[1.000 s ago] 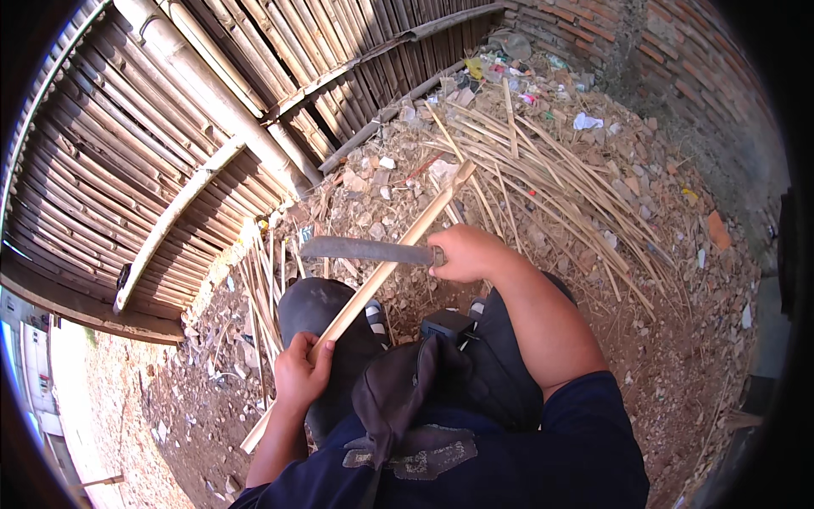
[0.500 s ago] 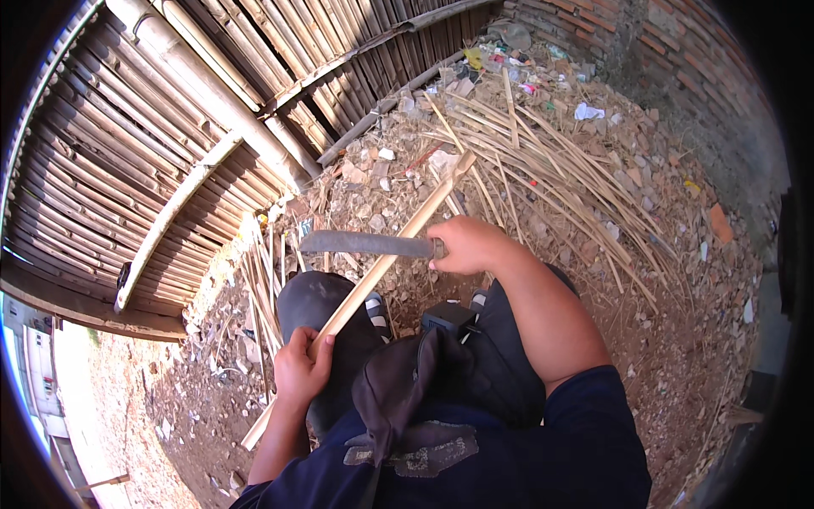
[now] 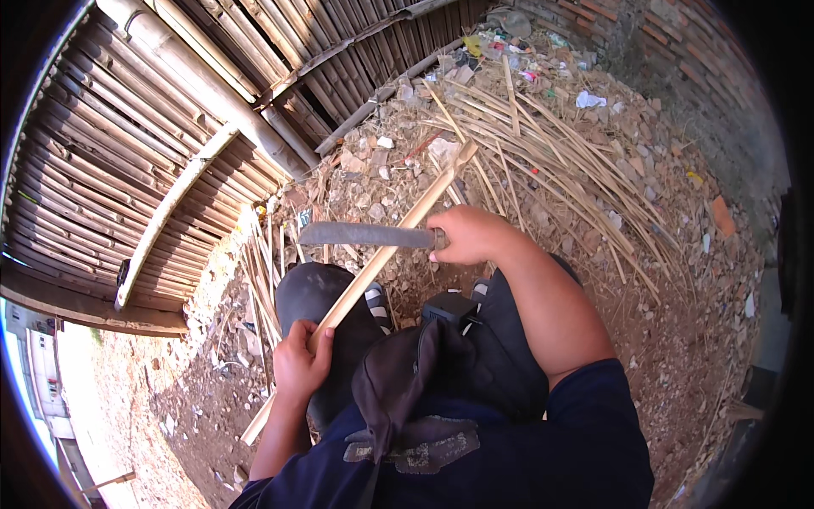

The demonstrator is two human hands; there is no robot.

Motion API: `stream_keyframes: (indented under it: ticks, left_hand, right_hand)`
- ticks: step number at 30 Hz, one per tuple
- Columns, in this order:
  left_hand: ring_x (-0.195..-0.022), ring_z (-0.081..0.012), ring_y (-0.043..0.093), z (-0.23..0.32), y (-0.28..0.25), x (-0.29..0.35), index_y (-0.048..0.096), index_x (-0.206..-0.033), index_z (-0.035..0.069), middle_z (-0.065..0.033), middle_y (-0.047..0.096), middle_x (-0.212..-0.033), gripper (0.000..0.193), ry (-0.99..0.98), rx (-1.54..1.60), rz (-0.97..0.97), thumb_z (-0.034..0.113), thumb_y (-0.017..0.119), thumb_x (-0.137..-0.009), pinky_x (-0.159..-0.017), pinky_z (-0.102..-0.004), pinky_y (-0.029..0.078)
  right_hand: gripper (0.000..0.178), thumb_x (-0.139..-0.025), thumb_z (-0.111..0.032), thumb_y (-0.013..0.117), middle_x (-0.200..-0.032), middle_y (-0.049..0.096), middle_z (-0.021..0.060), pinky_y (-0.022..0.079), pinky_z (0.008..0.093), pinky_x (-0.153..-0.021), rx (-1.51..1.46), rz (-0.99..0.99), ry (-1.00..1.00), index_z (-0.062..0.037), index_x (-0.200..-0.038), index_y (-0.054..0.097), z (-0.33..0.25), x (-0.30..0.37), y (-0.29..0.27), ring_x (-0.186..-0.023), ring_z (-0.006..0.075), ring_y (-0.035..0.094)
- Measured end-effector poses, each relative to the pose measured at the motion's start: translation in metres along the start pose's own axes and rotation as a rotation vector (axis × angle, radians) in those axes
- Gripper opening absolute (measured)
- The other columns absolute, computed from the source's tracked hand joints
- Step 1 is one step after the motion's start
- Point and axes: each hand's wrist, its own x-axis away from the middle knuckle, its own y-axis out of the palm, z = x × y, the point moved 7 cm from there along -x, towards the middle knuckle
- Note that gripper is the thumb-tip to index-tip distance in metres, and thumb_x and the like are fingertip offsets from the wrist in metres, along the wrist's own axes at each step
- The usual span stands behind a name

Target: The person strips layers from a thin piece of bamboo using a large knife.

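Observation:
My left hand (image 3: 303, 360) is closed round the lower part of a long pale bamboo strip (image 3: 356, 290). The strip slants up and to the right, past my left knee, and its tail sticks out below the hand. In my right hand (image 3: 468, 234) is the handle of a machete (image 3: 365, 235). Its dark, broad blade points left and lies across the upper part of the strip. From this angle I cannot tell whether the edge bites into the bamboo.
Many split bamboo strips (image 3: 560, 161) lie in a loose pile ahead on the right. More thin strips (image 3: 264, 280) rest left of my knee. A bamboo-slat wall (image 3: 161, 178) stands at left, a brick wall (image 3: 678, 42) at far right. Stones and litter cover the ground.
The machete and my right hand have shifted very slightly up and away from me. My left hand keeps its hold on the bamboo strip.

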Motion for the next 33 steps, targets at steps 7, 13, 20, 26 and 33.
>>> stream_keyframes:
  ticks: [7,13,20,26,33]
  left_hand:
    - [-0.057,-0.0328,0.066,0.000,0.000,0.000,0.063,-0.092,0.004,-0.0154,0.063,-0.064,0.026,-0.023,-0.019,-0.018,0.028,0.073,-0.095,-0.056,-0.0415,0.050]
    - [-0.060,-0.0359,0.068,0.003,0.002,-0.002,0.063,-0.094,0.004,-0.0170,0.065,-0.066,0.025,0.020,-0.058,-0.026,0.028,0.073,-0.095,-0.058,-0.0432,0.051]
    - [-0.055,-0.0344,0.067,0.003,0.003,-0.002,0.062,-0.094,0.006,-0.0133,0.063,-0.060,0.028,0.068,-0.080,0.002,0.032,0.074,-0.094,-0.053,-0.0427,0.052]
    - [-0.055,-0.0340,0.067,0.000,0.004,-0.004,0.062,-0.095,0.006,-0.0131,0.063,-0.061,0.028,0.045,-0.069,-0.019,0.031,0.074,-0.094,-0.053,-0.0423,0.052]
    - [-0.055,-0.0334,0.067,-0.004,0.001,-0.002,0.062,-0.094,0.006,-0.0123,0.063,-0.061,0.030,0.014,-0.041,-0.004,0.033,0.075,-0.094,-0.054,-0.0420,0.051]
  right_hand:
    - [0.043,-0.079,-0.035,0.083,-0.093,0.074,0.0153,0.056,0.0455,-0.082,0.003,-0.015,-0.006,-0.0100,-0.112,0.072,0.000,0.001,0.000,-0.094,0.0340,0.072]
    - [0.046,-0.080,-0.036,0.083,-0.097,0.074,0.0172,0.056,0.0449,-0.084,-0.023,-0.036,-0.018,-0.0087,-0.115,0.073,0.007,-0.001,0.007,-0.096,0.0339,0.072]
    - [0.051,-0.081,-0.039,0.082,-0.097,0.072,0.0203,0.054,0.0449,-0.082,-0.059,-0.087,-0.014,-0.0049,-0.117,0.070,0.003,0.002,0.005,-0.094,0.0360,0.071]
    - [0.047,-0.083,-0.036,0.081,-0.100,0.074,0.0191,0.056,0.0444,-0.084,-0.043,-0.094,0.016,-0.0054,-0.118,0.072,0.002,0.002,0.003,-0.097,0.0349,0.072]
    - [0.039,-0.081,-0.037,0.081,-0.084,0.072,0.0195,0.056,0.0450,-0.076,0.064,-0.035,0.078,-0.0054,-0.102,0.074,-0.002,0.005,-0.002,-0.085,0.0358,0.072]
